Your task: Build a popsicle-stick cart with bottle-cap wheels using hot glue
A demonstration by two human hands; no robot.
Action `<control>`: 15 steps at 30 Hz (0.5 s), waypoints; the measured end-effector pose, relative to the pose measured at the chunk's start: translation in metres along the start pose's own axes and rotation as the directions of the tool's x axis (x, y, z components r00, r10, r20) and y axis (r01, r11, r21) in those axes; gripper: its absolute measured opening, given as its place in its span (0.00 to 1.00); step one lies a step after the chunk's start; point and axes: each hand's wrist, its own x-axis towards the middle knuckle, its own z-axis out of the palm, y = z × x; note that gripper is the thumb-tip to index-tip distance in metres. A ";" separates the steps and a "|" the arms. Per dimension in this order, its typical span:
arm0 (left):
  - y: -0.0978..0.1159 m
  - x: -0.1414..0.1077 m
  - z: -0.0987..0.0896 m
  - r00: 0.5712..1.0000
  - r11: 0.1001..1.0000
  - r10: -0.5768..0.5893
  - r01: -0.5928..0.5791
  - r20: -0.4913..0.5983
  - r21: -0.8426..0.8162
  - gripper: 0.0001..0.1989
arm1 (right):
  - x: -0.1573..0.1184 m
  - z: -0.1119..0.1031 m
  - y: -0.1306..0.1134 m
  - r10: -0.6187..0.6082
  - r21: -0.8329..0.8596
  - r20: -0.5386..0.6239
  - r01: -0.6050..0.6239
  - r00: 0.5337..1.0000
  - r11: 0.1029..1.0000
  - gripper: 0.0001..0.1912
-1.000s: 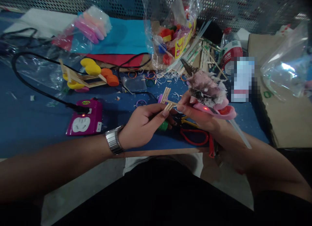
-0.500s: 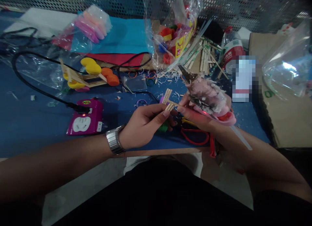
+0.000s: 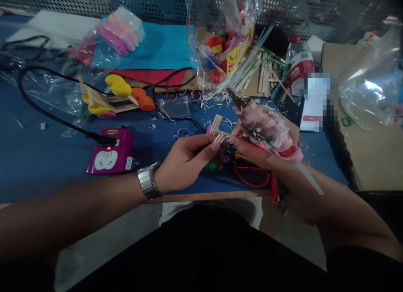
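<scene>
Both hands are closed on small pale sticks: the left hand [image 3: 184,162] pinches a stick bundle [image 3: 218,128] between thumb and fingers, and the right hand [image 3: 256,151] pinches the end of a crosswise stick [image 3: 225,134] that meets it. The bundle lies at the left fingertips, just left of the right thumb. A pink glue gun [image 3: 264,126] sits over the right hand, its nozzle toward the upper left; how that hand grips it is hidden. Compared with half a second ago, the nozzle has dipped slightly and shifted toward the left hand, while the sticks are almost unmoved.

Counted, there are two hands, one glue gun and one crosswise stick; the sticks in the bundle overlap too much to count. Just below the right hand is one pair of red-handled scissors [image 3: 252,176]. Left of the left hand lies one magenta power socket [image 3: 110,151], with one stick frame [image 3: 110,100] beyond it. Beyond the right hand are one bottle [image 3: 299,67] and one phone [image 3: 311,111].
</scene>
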 end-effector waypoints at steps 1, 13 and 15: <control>0.000 0.000 0.000 1.000 1.000 -0.001 0.001 -0.001 -0.001 0.22 | 0.001 0.000 0.002 0.002 -0.007 0.013 -0.002 1.000 1.000 0.18; 0.004 -0.001 -0.001 1.000 0.998 0.015 -0.015 0.002 0.063 0.21 | 0.001 -0.001 0.002 -0.052 0.084 -0.021 0.054 0.998 0.995 0.17; 0.004 -0.001 0.000 1.000 0.999 0.004 -0.004 0.001 0.048 0.22 | 0.000 -0.001 0.003 -0.018 0.099 -0.031 0.021 0.999 0.995 0.17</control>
